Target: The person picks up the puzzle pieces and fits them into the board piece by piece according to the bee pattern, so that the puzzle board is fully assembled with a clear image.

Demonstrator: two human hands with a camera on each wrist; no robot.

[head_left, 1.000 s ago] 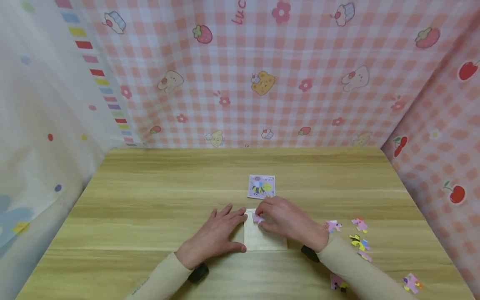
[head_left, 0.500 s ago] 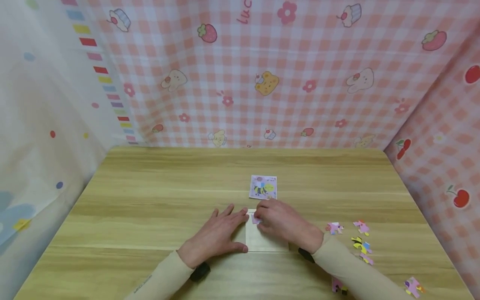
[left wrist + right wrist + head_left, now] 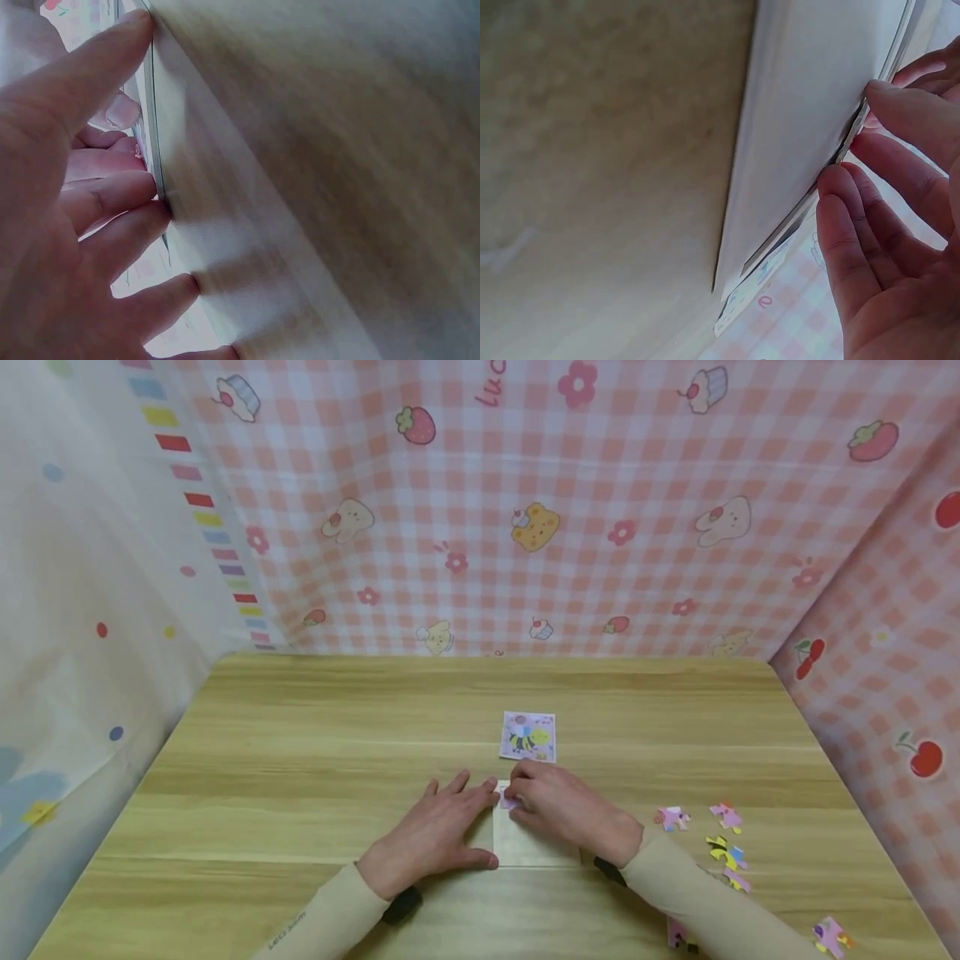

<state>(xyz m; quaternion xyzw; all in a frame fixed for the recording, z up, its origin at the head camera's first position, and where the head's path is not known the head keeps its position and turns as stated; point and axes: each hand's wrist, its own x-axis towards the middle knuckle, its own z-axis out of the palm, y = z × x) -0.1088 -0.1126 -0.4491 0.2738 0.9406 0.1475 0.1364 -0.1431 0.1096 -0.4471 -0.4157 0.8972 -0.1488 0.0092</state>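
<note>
A pale square puzzle tray lies on the wooden table in front of the person. The left hand rests spread beside it, thumb and fingertips at its left edge. Over the tray's upper left corner, the right hand holds a small pink-lilac puzzle piece between thumb and fingers, low against the tray floor. Most of that piece is hidden by the fingers. The right wrist view shows the piece's thin edge under the fingertips, close over the tray. Behind the tray lies a square bee picture.
Several loose puzzle pieces lie to the right, among them a pink piece, a yellow and black piece and a piece near the front. Another piece is partly under the right sleeve. Patterned curtains surround the table.
The right hand has shifted the piece slightly left, closer into the tray's upper left corner, and it now lies flatter. The left hand stays at the tray's edge. The head view has moved slightly.
</note>
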